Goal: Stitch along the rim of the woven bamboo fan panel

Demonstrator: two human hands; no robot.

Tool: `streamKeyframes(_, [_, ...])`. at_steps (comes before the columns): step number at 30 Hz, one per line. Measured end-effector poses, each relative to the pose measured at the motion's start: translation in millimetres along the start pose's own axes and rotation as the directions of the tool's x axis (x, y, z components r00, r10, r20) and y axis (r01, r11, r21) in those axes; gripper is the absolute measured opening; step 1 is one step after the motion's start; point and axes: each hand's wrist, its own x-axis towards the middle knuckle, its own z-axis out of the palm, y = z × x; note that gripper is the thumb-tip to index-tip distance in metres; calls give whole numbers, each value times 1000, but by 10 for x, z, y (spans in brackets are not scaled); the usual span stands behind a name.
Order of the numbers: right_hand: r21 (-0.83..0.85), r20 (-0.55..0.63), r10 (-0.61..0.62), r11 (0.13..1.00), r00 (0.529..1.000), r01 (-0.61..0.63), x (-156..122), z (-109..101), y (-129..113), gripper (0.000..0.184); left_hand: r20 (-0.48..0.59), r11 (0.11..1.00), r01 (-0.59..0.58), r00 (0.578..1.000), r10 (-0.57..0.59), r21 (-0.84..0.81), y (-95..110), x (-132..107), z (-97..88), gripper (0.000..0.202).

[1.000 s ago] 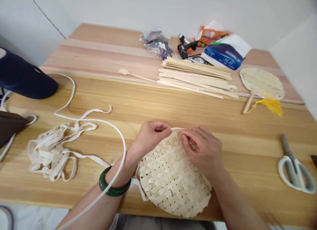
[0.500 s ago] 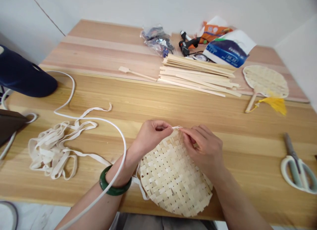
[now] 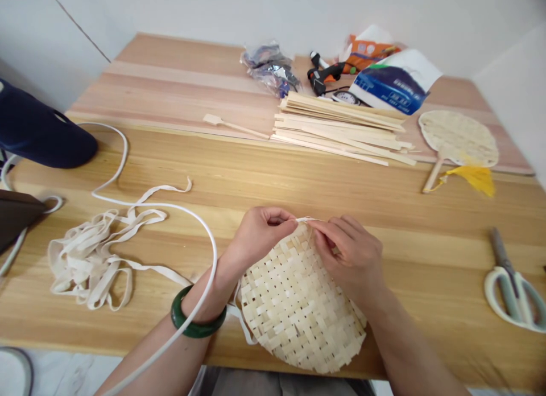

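1. Woven bamboo fan panel (image 3: 298,305): a rounded mat of pale interlaced strips, lying on the wooden table (image 3: 341,199) directly in front of the person. Its lower rim lies at the table's near edge.
2. Left hand (image 3: 264,234): the wrist is angled inward and the fingers are curled. Thumb and forefinger pinch a thin pale strip (image 3: 303,219) at the panel's upper rim.
3. Right hand (image 3: 350,262): it lies over the panel's upper right part, palm down, with the fingers reaching toward the left hand. The fingertips (image 3: 318,228) grasp the panel's upper rim beside the strip. The thumb is partly hidden by the hand.
4. Left forearm: a green bangle (image 3: 198,313) encircles the wrist, and a white cord (image 3: 212,245) lies against the forearm, left of the panel.
5. Left of the panel: a loose pile of cream ribbon (image 3: 85,265) lies well apart from it, with a strand running toward the panel's left rim.
6. Right of the panel: a pair of scissors (image 3: 512,299) lies near the table's right edge, with open tabletop between them and the right hand.
7. Beyond the panel: a stack of bamboo strips (image 3: 341,131) lies well apart, with open tabletop between it and both hands. Further right is a finished round fan (image 3: 458,139) with a yellow tassel (image 3: 473,180).
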Motion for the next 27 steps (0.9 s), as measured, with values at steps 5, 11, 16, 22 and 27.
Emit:
streamKeyframes(5, [5,1,11,1000,1000,-11,3,-1,-4,19,-1,1000,1,1000,-1,-1,4,-1,2,15])
streamKeyframes(11, [12,-9,10,1000,1000,-10,11,6,-17,19,-8,1000,0,1000,0,-1,8,-9,7,15])
streamKeyframes(16, [28,-19,2,1000,1000,-1,12,3,-20,21,-7,1000,-3,1000,3,-1,6,-4,6,14])
streamKeyframes(22, [43,-8,6,999,1000,-6,2,-1,-7,23,-16,1000,-10,1000,10,8,-14,-1,7,14])
streamKeyframes(27, [54,-8,5,999,1000,-4,-8,4,1,23,-9,1000,-11,1000,11,6,-6,-3,4,15])
